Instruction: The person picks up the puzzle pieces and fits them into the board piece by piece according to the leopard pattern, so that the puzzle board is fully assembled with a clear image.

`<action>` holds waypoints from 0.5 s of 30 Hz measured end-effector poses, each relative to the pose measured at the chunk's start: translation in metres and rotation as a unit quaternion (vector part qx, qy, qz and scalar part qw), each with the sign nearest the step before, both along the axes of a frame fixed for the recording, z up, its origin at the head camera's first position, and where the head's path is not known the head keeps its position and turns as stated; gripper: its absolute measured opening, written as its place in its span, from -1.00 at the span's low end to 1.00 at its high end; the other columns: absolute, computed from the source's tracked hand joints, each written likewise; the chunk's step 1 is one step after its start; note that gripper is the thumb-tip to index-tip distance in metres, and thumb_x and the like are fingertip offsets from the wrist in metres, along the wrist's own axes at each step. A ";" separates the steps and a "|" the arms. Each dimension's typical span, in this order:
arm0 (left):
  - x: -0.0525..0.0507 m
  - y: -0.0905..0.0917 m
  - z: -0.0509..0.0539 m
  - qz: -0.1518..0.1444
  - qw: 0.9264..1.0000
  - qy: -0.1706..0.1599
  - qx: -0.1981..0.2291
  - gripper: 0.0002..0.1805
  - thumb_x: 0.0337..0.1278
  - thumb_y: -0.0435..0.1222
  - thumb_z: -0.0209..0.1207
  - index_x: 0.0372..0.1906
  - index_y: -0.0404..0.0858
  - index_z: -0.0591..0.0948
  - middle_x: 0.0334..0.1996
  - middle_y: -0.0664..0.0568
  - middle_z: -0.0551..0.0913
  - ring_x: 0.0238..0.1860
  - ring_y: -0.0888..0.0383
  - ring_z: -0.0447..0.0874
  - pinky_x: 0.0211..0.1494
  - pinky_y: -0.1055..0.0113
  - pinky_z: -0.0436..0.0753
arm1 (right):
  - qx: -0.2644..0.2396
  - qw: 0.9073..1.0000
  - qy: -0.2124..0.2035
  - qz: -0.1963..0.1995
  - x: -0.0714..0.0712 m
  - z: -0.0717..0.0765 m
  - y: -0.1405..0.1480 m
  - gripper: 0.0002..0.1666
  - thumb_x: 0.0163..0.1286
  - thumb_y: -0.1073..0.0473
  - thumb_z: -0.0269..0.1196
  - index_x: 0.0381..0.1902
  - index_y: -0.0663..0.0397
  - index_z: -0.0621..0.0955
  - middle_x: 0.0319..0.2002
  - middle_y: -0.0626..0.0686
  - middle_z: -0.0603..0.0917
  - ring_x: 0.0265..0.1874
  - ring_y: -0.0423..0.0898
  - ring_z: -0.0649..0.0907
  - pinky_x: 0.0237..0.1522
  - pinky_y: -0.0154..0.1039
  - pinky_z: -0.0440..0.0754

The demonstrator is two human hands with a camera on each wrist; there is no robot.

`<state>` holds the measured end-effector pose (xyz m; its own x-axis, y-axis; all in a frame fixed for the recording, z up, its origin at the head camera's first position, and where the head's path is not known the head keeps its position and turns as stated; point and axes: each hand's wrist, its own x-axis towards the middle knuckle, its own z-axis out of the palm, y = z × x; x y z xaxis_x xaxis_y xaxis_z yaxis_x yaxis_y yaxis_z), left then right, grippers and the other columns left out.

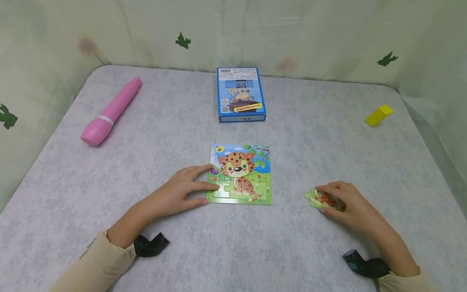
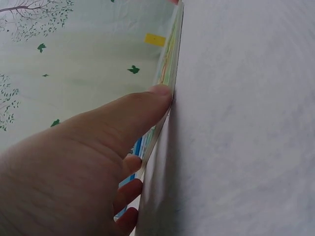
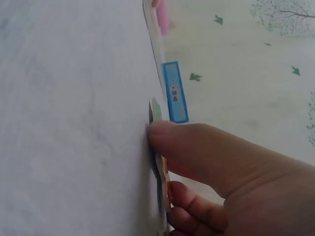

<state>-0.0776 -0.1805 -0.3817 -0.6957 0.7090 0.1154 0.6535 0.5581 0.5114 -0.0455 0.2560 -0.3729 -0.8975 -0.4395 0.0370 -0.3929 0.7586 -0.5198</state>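
A square jigsaw puzzle with a spotted leopard cub lies flat in the middle of the table. My left hand reaches over its left side, fingers fairly straight, with a fingertip on the green piece at the lower left. In the left wrist view the thumb touches the puzzle's edge. Apart from the puzzle, to its right, my right hand pinches a loose puzzle piece in green with spotted orange. The right wrist view shows that piece edge-on between thumb and fingers, close to the tabletop; the palm hides part of it.
Behind the puzzle lies a blue box. A pink microphone-shaped object lies at the far left, and a yellow block is at the far right. A pale curtain hangs behind the table.
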 end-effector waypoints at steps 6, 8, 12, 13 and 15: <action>0.002 0.003 0.001 -0.001 1.000 0.011 -0.009 -0.61 0.05 -0.10 0.20 0.05 0.03 0.56 0.30 -0.07 0.17 0.28 -0.01 0.08 0.21 -0.04 0.11 | -0.006 1.000 0.026 -0.009 0.002 0.003 -0.010 -0.42 -0.01 0.27 0.39 0.04 0.04 0.53 -0.14 0.01 0.48 -0.21 -0.11 0.39 -0.39 -0.24 0.40; 0.003 0.004 0.001 -0.007 1.000 0.023 -0.010 -0.60 0.05 -0.11 0.19 0.05 -0.02 0.55 0.29 -0.05 0.20 0.28 0.01 0.10 0.22 0.00 0.12 | -0.013 0.999 0.046 -0.005 0.003 0.006 -0.015 -0.40 -0.04 0.29 0.41 0.04 0.04 0.54 -0.14 0.00 0.48 -0.21 -0.13 0.39 -0.35 -0.22 0.41; 0.007 0.010 0.003 -0.024 0.999 0.042 -0.014 -0.56 0.05 -0.12 0.18 0.06 -0.19 0.53 0.24 -0.02 0.28 0.25 0.04 0.17 0.21 0.07 0.20 | -0.045 0.996 0.078 0.007 0.005 0.015 -0.030 -0.35 -0.12 0.32 0.44 0.02 0.03 0.55 -0.15 -0.04 0.47 -0.19 -0.16 0.36 -0.27 -0.25 0.37; 0.008 0.011 0.004 -0.027 0.999 0.044 -0.017 -0.54 0.05 -0.12 0.18 0.06 -0.23 0.52 0.23 -0.02 0.30 0.24 0.04 0.20 0.20 0.09 0.22 | -0.055 0.995 0.082 0.012 0.005 0.018 -0.034 -0.35 -0.13 0.33 0.44 0.02 0.03 0.55 -0.14 -0.05 0.46 -0.18 -0.16 0.35 -0.25 -0.27 0.35; 0.011 0.014 0.005 -0.027 0.998 0.043 -0.027 -0.51 0.06 -0.11 0.17 0.07 -0.29 0.49 0.21 -0.03 0.33 0.22 0.04 0.23 0.19 0.11 0.25 | -0.080 0.992 0.090 0.025 0.005 0.023 -0.044 -0.33 -0.14 0.35 0.43 0.03 0.02 0.55 -0.14 -0.07 0.46 -0.16 -0.16 0.34 -0.21 -0.30 0.32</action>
